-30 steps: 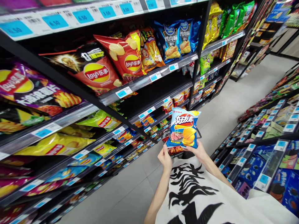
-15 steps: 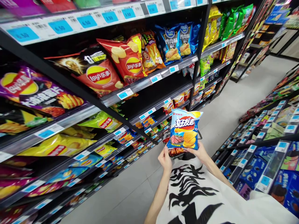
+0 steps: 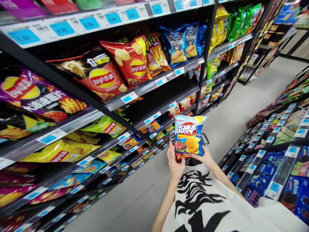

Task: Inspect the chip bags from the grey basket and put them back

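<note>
From my remote seat I see both bare arms reaching forward and away, forearms angled inward so the hands come near each other without touching. My left forearm [image 3: 166, 201] rises from the bottom of the view; its hand [image 3: 176, 164] is raised, fingers extended upward and thumb standing apart from them. My right forearm [image 3: 224, 177] slants in from the lower right, ending in a right hand [image 3: 203, 157] with thumb and fingers closed in a light pinch.
</note>
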{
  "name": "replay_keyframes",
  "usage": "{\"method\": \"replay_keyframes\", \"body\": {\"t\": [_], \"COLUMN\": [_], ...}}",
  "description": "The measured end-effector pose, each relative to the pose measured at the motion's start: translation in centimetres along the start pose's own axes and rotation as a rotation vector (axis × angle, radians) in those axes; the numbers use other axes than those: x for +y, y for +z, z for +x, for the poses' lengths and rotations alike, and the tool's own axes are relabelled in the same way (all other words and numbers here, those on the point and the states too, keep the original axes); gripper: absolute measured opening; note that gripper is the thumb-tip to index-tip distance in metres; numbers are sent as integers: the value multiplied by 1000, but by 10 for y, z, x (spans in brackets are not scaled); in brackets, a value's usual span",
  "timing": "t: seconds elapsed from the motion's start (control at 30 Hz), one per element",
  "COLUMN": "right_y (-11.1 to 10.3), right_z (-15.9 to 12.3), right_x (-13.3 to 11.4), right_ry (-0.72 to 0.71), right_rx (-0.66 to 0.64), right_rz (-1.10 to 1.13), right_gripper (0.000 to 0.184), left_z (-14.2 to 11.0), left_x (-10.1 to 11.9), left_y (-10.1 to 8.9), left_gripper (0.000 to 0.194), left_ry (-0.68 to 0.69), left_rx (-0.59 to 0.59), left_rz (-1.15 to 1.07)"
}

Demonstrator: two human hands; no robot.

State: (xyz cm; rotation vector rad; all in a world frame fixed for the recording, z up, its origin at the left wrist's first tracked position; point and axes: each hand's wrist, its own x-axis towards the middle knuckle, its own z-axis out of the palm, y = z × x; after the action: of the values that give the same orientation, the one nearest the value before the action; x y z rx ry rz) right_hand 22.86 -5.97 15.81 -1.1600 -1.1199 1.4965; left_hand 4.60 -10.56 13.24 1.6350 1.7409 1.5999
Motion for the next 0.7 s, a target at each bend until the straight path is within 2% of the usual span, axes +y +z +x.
{"method": "replay_keyframes", "body": {"t": [0.1,0.27,0.4,0.57,0.7], "right_y": [6,16,18,15,16], "right_z": [-2,-4,-4,-11,-14], "right_x": [-1,5,12,18,19], "right_ry": [-17,-3,11,81,32], "right_rx": [-84,-191,-309,-409,-427], "right_rz": [-10,88,171,203,271], "right_gripper": [64,68,73,107,107], "left_z": [-1,-2,-5,-10,-8], "left_x": [-3,-21,-33,-36,-33], "left_y": [3,6,7,10,8], "left_gripper": [92,90,93,104,110], "left_ry": [161,188,96,-52,-119], "left_rx": [-51,-54,-26,-9,-1], "left_rz": [111,192,178,118,38]}}
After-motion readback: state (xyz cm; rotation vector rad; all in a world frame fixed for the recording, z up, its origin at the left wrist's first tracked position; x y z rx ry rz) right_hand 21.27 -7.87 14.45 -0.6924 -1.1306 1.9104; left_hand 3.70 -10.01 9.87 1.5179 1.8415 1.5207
